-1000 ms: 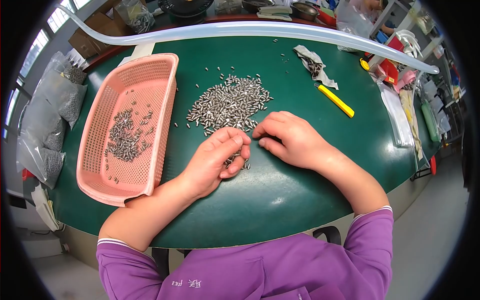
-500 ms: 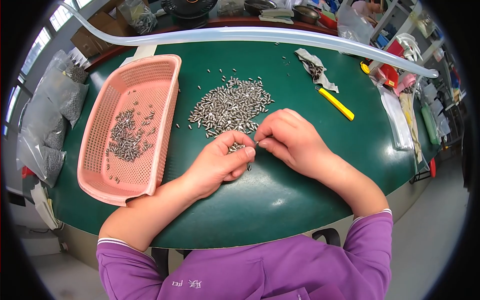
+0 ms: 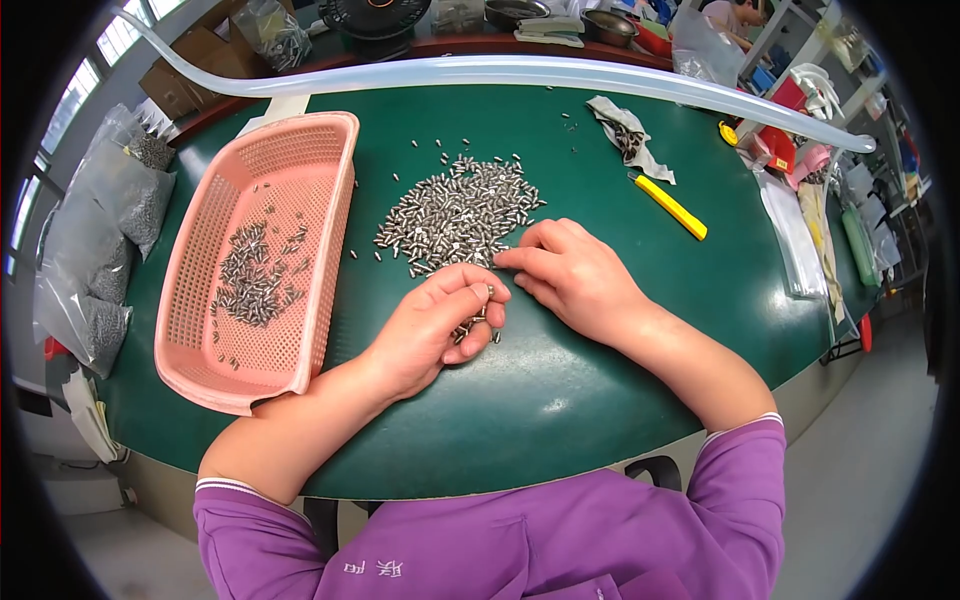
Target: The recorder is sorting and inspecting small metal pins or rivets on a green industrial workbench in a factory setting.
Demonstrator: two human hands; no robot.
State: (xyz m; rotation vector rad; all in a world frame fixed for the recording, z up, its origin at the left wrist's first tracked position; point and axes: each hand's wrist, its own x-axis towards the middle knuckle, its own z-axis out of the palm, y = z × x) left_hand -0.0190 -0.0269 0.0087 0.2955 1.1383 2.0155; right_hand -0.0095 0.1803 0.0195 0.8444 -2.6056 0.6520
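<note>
A heap of small, shiny, bullet-shaped metal pieces (image 3: pixel 455 210) lies on the green table, just beyond my hands. My left hand (image 3: pixel 425 325) is curled, palm partly up, around several of these pieces; some show between its fingers, and one is at the thumb and fingertip. My right hand (image 3: pixel 575 275) is at the heap's near right edge. Its index fingertip touches or nearly touches the pieces there, with the thumb a little apart below it. Left of the heap, a pink perforated plastic basket (image 3: pixel 335 250) holds more of the same pieces, next to my left forearm.
A yellow utility knife (image 3: pixel 672 208) lies right of the heap, below a crumpled cloth (image 3: pixel 655 165) with dark bits on it. Along the back edge runs a translucent tube (image 3: pixel 480 70). Clear bags of metal pieces (image 3: pixel 145 200) stand at the left. Another person (image 3: pixel 735 18) is at the far right.
My right hand has moved from the left hand's fingertips to the edge of the heap, and its fingers have spread. My left hand has turned slightly, showing more pieces in it.
</note>
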